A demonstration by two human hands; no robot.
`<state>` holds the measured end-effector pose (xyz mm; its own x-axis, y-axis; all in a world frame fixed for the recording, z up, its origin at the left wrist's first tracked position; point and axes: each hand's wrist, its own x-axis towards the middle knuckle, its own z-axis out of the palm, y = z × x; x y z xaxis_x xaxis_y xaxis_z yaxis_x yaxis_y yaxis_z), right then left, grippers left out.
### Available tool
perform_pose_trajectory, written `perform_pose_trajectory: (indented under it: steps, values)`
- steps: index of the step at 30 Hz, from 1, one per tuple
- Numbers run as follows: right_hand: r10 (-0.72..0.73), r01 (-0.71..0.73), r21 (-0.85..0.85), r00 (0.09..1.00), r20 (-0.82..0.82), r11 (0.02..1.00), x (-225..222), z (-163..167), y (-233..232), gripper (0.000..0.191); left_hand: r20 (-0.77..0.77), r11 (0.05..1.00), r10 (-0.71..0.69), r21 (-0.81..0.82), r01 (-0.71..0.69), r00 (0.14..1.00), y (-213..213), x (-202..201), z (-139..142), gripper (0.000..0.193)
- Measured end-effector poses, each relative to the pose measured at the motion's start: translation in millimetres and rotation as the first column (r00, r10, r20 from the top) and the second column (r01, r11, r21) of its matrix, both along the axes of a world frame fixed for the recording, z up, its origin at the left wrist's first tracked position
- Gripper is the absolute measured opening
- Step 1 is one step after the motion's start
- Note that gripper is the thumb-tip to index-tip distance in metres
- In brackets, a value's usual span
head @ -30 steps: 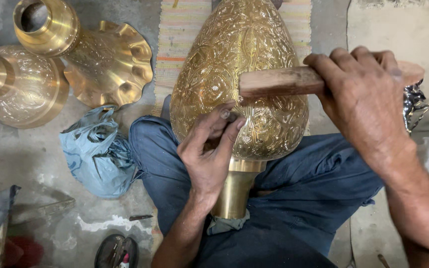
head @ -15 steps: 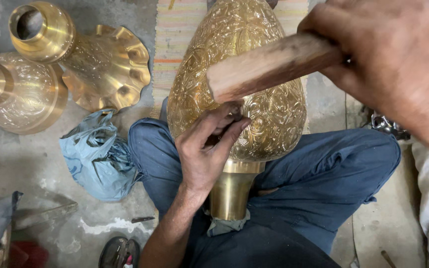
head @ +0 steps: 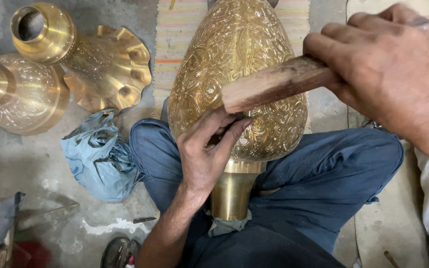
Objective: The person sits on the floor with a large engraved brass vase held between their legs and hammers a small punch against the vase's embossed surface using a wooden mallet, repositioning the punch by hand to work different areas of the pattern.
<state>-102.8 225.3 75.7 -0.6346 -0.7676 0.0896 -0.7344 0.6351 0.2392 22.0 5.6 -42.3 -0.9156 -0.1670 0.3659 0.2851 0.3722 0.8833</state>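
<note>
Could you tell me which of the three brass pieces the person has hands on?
The large engraved brass vase across the lap; the left hand touches it.

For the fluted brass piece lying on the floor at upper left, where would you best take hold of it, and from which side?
Grip the fluted brass piece by its round collar, coming from the upper left. The collar is smooth and narrow, with open floor beside it; the wavy flared rim looks awkward, and a blue bag crowds it.
</note>
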Motion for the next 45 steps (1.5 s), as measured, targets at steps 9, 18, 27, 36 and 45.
perform_pose_trajectory:
  steps: [9, 18, 27, 36, 45]
  values:
    - [-0.056, 0.177, -0.313, 0.931, 0.36, 0.933, 2, -6, 3, 0.033, -0.055, 0.997, -0.037, 0.058, 0.04, 0.998, -2, 0, -5, 0.034]
    - [-0.05, 0.058, -0.126, 0.997, 0.063, 0.99, 9, -8, 7, 0.042, -0.063, 0.999, -0.03, 0.007, 0.031, 0.998, -4, 0, -1, 0.034]
    - [-0.043, 0.049, -0.144, 0.998, 0.045, 0.988, 9, -16, 14, 0.044, -0.046, 0.999, -0.043, -0.01, 0.042, 0.998, -6, 0, 2, 0.034]
    - [-0.047, 0.047, 0.018, 0.999, -0.005, 0.999, 8, -4, 0, 0.037, -0.052, 0.997, -0.069, -0.021, 0.068, 0.996, -7, -1, -3, 0.034]
    - [-0.11, 0.226, -0.331, 0.936, 0.334, 0.916, 11, -13, 14, 0.039, -0.035, 0.996, -0.057, -0.075, 0.054, 0.998, -10, -1, -2, 0.036]
